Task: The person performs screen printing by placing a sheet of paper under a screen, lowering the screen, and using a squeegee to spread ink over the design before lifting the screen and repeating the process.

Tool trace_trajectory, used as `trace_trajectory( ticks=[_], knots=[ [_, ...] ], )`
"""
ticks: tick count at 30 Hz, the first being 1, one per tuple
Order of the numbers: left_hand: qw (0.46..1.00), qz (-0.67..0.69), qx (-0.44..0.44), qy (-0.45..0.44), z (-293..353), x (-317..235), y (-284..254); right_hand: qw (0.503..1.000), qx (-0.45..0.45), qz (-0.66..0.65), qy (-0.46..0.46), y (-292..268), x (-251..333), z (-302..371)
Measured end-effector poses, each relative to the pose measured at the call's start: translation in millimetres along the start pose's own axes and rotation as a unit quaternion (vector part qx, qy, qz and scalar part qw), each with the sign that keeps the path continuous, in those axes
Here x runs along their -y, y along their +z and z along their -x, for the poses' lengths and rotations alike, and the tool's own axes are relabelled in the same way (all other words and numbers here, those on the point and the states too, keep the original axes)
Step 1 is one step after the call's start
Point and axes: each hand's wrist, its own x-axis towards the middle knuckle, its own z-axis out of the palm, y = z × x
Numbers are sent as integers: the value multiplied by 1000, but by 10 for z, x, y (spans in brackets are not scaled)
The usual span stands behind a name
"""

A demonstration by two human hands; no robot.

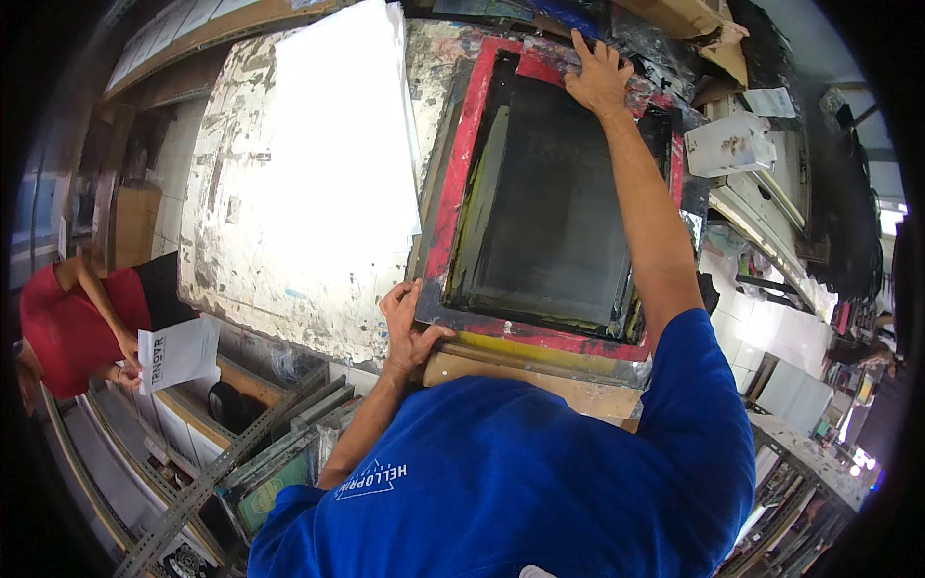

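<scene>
A screen-printing frame (445, 226) with red and black edges lies before me. Its dark mesh (554, 207) has yellowish streaks along the left side. At the frame's near left corner, my left hand (409, 332) is closed, thumb and fingers gripping the edge. My right arm stretches across the right side, and my right hand (599, 82) rests on the far edge with its fingers spread. Left of the frame, a stack of white paper sheets (342, 144) lies on a paint-stained board (226, 241). What lies beneath the frame is hidden.
At the left, a person in a red top (82, 323) holds a printed white sheet (181, 354). A white plastic container (730, 144) stands right of the frame. Crumpled plastic and cardboard (718, 39) lie beyond it. Metal racks (226, 462) stand at the lower left.
</scene>
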Motion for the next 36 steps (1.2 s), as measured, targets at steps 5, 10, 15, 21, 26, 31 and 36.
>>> trace_trajectory(
  ticks=[5,10,15,21,26,31,36],
  knots=[
    [1000,14,-18,4,9,-3,30,1000,-3,-29,-3,-721,80,419],
    [991,63,-93,67,-102,-247,-97,967,146,-191,-79,-2261,383,1572],
    [968,105,-183,136,-638,-985,-437,938,254,-183,-149,-3584,683,2451],
    [907,305,-245,156,-1434,-1836,-631,999,-10,4,-51,-3739,792,2382],
    [957,239,-154,53,-1637,-1403,-265,993,-101,-8,-65,-3768,666,2185],
    [995,-85,-44,-3,-1203,-573,648,993,-98,-30,-65,-3803,676,2194],
    [983,-163,-71,48,-955,-497,876,992,-100,-23,-69,-3764,647,2219]
  ],
)
